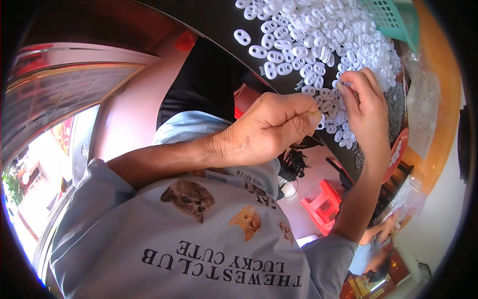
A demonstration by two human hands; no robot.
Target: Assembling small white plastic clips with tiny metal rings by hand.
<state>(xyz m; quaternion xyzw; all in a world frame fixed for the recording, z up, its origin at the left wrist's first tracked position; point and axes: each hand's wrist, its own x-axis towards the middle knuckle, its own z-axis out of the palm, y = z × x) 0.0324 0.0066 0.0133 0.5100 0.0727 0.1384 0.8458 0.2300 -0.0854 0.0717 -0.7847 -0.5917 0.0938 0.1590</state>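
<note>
Tabletop [219, 27], dark. Pile of white two-holed ovals [318, 35], loose, spread across it. Basket [398, 22], green, perforated, at the pile's far right. Heap of small grey parts [396, 102], right of the pile. Left hand [279, 124] — thumb and forefinger pinching a white piece [320, 119] at the pile's near edge. Right hand [366, 102] — thumb and forefinger close together over the ovals; cannot tell whether they pinch anything. Ridged metal bit [328, 119], thin, beside the pinched piece.
</note>
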